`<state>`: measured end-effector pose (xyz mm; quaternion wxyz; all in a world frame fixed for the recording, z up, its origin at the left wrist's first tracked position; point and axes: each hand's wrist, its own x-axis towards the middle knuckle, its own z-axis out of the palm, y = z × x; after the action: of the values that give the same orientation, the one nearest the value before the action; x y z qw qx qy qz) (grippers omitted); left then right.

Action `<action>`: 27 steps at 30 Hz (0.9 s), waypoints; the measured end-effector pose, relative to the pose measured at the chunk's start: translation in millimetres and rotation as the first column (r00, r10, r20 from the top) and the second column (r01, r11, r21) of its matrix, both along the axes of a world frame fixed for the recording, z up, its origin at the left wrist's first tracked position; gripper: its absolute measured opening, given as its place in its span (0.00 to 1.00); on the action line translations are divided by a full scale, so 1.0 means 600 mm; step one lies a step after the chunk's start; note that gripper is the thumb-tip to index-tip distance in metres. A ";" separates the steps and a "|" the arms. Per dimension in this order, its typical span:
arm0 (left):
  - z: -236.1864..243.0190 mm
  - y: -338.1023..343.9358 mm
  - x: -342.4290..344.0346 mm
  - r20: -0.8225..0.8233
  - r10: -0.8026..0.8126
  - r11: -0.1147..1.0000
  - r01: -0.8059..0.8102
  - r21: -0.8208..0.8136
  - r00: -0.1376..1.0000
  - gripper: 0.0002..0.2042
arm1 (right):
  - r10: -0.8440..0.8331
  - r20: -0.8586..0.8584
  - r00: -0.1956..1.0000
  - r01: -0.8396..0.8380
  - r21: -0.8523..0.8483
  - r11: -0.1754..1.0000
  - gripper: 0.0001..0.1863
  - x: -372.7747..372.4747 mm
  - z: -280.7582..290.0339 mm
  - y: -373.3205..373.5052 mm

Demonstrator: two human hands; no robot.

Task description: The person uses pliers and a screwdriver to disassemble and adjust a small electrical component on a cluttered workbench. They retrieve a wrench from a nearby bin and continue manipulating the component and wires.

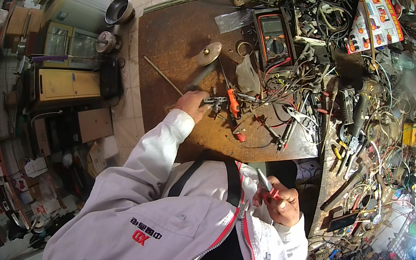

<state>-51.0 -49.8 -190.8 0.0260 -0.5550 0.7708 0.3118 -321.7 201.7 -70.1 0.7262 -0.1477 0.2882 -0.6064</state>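
My left hand [193, 105] is over the near left part of the brown table [164, 45], its fingers closed on a small dark metal part [216, 102]. Close to my chest on the right, my right hand [282, 203] is wrapped round a red-handled tool [273, 192] with a grey pointed metal end tilted up and left; its exact kind is unclear. Just right of the metal part lies an orange-handled tool [233, 103] with a thin shaft. A round disc with a brass centre [209, 53] and a thin stick [162, 74] lie beyond my left hand.
A multimeter [273, 36] with red leads lies at the table's far right, by a plastic bag [249, 75] and pliers [298, 116]. Tangled wires and tools [353, 132] crowd the right side. A pan [120, 9] and a yellow cabinet [67, 89] stand left of the table.
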 end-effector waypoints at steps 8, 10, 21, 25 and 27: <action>-0.013 -0.034 0.053 -0.502 0.537 0.838 -0.360 0.410 0.678 0.14 | 0.085 -0.336 0.938 -0.092 -0.007 0.996 0.25 0.017 -0.023 -0.006; 0.017 -0.049 0.053 -0.592 0.617 0.785 -0.449 0.426 0.519 0.14 | 0.089 -0.319 0.944 -0.087 0.022 0.996 0.24 0.019 -0.011 -0.013; -0.061 -0.144 0.127 -0.147 0.613 0.778 -0.626 -0.063 0.776 0.20 | 0.175 -0.630 0.757 -0.130 0.117 0.985 0.18 0.004 0.025 -0.033; 0.026 -0.111 0.076 -0.082 0.503 0.781 -0.493 -0.384 0.861 0.19 | -0.072 -0.408 0.910 0.132 0.119 0.984 0.24 0.019 0.024 -0.011; 0.032 -0.096 0.066 -0.167 0.426 0.772 -0.453 -0.446 0.889 0.13 | -0.177 -0.311 0.934 0.241 0.183 0.953 0.37 0.028 0.037 -0.021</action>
<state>-11.4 -107.7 -171.4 -0.2056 -0.6997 0.6722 0.1272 -304.7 188.9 -48.1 0.6186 -0.1229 0.4707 -0.6169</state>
